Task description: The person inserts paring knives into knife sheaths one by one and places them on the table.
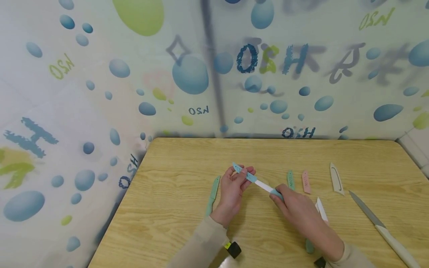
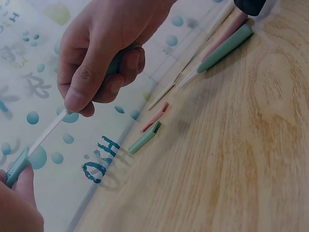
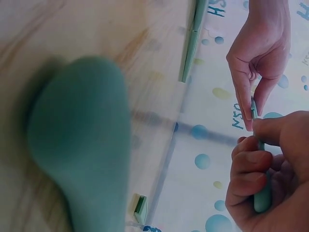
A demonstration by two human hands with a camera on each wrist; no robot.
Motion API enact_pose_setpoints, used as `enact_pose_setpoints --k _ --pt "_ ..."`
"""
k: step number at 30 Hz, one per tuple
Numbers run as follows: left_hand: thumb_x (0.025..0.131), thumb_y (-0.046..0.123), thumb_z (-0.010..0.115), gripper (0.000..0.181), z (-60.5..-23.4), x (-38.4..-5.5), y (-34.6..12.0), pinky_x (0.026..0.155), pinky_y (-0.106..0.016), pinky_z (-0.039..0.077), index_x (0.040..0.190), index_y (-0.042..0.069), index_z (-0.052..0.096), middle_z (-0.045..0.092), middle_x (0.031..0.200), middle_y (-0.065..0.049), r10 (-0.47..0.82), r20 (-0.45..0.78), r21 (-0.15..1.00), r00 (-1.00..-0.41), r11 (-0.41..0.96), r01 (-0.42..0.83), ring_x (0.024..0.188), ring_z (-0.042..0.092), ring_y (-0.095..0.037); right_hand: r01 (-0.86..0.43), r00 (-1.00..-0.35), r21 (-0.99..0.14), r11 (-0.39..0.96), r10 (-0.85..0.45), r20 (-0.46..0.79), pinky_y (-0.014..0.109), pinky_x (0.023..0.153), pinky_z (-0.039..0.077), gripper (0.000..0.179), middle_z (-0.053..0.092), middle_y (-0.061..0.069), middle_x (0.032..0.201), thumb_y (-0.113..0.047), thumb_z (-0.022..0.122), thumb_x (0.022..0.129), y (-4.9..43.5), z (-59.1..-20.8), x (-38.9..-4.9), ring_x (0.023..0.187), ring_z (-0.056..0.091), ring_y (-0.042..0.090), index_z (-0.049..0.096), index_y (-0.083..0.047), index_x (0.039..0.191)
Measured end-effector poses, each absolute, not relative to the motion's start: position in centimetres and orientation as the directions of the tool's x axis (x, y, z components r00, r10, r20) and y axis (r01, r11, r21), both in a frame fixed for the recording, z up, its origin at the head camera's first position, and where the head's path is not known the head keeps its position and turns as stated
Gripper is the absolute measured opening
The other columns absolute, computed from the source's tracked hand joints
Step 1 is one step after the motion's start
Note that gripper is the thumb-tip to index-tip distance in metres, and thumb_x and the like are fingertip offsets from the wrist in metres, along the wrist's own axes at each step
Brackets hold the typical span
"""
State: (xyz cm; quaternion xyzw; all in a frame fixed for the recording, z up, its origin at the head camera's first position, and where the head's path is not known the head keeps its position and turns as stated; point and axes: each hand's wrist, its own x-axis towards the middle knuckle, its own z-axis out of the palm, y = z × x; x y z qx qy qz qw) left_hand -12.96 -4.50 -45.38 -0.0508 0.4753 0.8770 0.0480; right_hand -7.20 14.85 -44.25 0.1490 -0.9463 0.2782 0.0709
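A person's 2 bare hands are joined by a light-blue paring knife point(image 1: 263, 186) held above a wood-grain table point(image 1: 161, 193). The left hand point(image 1: 232, 188) pinches a light-blue sheath point(image 1: 251, 178) between thumb and fingers, while the right hand point(image 1: 296, 204) is curled around the knife's handle point(image 1: 276, 193). A stretch of white blade shows between them, its front end apparently inside the sheath; I judge this knife partway covered, though from here I cannot tell whether the blade is going in or coming out. Just left of the left hand lies a green knife point(image 1: 213, 193) with its sheath fitted over the blade, so covering looks complete on that 1. Bare blades remain on 3 others: a green-handled knife point(image 2: 224, 50) and a pink-handled knife point(image 2: 226, 34), lying side by side and partly hidden from above by the right arm point(image 1: 326, 238), and a larger cream-handled knife point(image 1: 395, 243) with a grey blade at the far right. Beyond the right hand lie 3 loose covers, a green sheath point(image 1: 291, 180), a pink sheath point(image 1: 306, 182) and a cream sheath point(image 1: 335, 180); no blade shows in any of them.
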Motion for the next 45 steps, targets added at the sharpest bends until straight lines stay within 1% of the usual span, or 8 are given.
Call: enact_pose_setpoints --k 8,18,24,27,33,37,42,45 --pt "0.105 0.004 0.059 0.028 -45.5 -12.8 -4.3 0.095 -0.036 0.058 0.127 -0.01 0.048 0.072 0.118 -0.025 0.028 -0.131 0.829 -0.991 -0.545 -0.125 0.108 0.073 -0.028 -0.299 -0.953 -0.506 0.809 -0.231 0.195 0.023 0.043 0.033 0.012 0.042 -0.01 0.067 -0.021 0.069 0.102 14.5 -44.3 -7.1 0.051 0.035 0.005 0.062 -0.011 0.104" --pt "0.106 0.004 0.058 0.026 -45.5 -12.5 -4.0 0.096 -0.037 0.058 0.126 -0.009 0.049 0.072 0.118 -0.025 0.02 -0.136 0.827 -0.991 -0.549 -0.124 0.109 0.073 -0.029 -0.298 -0.953 -0.5 0.813 -0.228 0.198 0.023 0.042 0.032 0.012 0.041 -0.009 0.066 -0.02 0.069 0.102 14.2 -44.2 -7.2 0.051 0.035 0.006 0.062 -0.01 0.103" --pt "0.106 0.004 0.057 0.028 -45.6 -12.3 -3.8 0.096 -0.036 0.058 0.128 -0.01 0.047 0.066 0.125 -0.032 0.027 -0.124 0.824 -0.992 -0.554 -0.119 0.11 0.072 -0.03 -0.292 -0.955 -0.492 0.82 -0.225 0.191 0.023 0.042 0.032 0.013 0.041 -0.008 0.066 -0.02 0.069 0.101 14.1 -44.3 -7.2 0.051 0.035 0.006 0.061 -0.009 0.102" --pt "0.106 0.004 0.057 0.027 -45.6 -12.3 -3.7 0.095 -0.036 0.058 0.127 -0.009 0.048 0.066 0.125 -0.033 0.024 -0.12 0.823 -0.992 -0.556 -0.113 0.11 0.072 -0.03 -0.292 -0.955 -0.49 0.822 -0.224 0.194 0.023 0.041 0.032 0.013 0.04 -0.008 0.066 -0.02 0.07 0.101 14.1 -44.3 -7.2 0.05 0.035 0.006 0.061 -0.009 0.101" --pt "0.106 0.005 0.058 0.027 -45.6 -12.1 -3.6 0.097 -0.037 0.058 0.127 -0.009 0.048 0.069 0.121 -0.028 0.027 -0.117 0.827 -0.993 -0.551 -0.112 0.112 0.071 -0.031 -0.301 -0.952 -0.494 0.816 -0.225 0.209 0.023 0.041 0.031 0.013 0.04 -0.007 0.067 -0.021 0.068 0.102 13.9 -44.1 -7.2 0.051 0.034 0.006 0.061 -0.01 0.101" --pt "0.106 0.005 0.059 0.022 -45.7 -12.0 -3.6 0.098 -0.036 0.057 0.123 -0.005 0.05 0.068 0.123 -0.03 0.029 -0.118 0.831 -0.993 -0.545 -0.114 0.114 0.071 -0.033 -0.315 -0.947 -0.495 0.81 -0.233 0.221 0.022 0.041 0.032 0.012 0.04 -0.008 0.068 -0.02 0.068 0.103 13.8 -44.2 -7.3 0.052 0.034 0.005 0.061 -0.01 0.1" --pt "0.106 0.004 0.059 0.026 -45.7 -11.9 -3.5 0.097 -0.036 0.058 0.126 -0.009 0.048 0.068 0.122 -0.029 0.024 -0.11 0.833 -0.994 -0.543 -0.106 0.113 0.071 -0.031 -0.321 -0.944 -0.493 0.809 -0.233 0.232 0.022 0.042 0.032 0.012 0.04 -0.008 0.069 -0.019 0.068 0.102 13.6 -44.2 -7.4 0.052 0.034 0.005 0.061 -0.01 0.101" --pt "0.105 0.004 0.059 0.025 -45.7 -11.8 -3.3 0.097 -0.036 0.058 0.125 -0.008 0.049 0.07 0.12 -0.026 0.025 -0.11 0.83 -0.994 -0.548 -0.106 0.111 0.072 -0.029 -0.317 -0.946 -0.497 0.807 -0.232 0.228 0.022 0.042 0.031 0.011 0.04 -0.007 0.069 -0.019 0.068 0.103 13.5 -44.2 -7.4 0.052 0.034 0.005 0.061 -0.01 0.101"
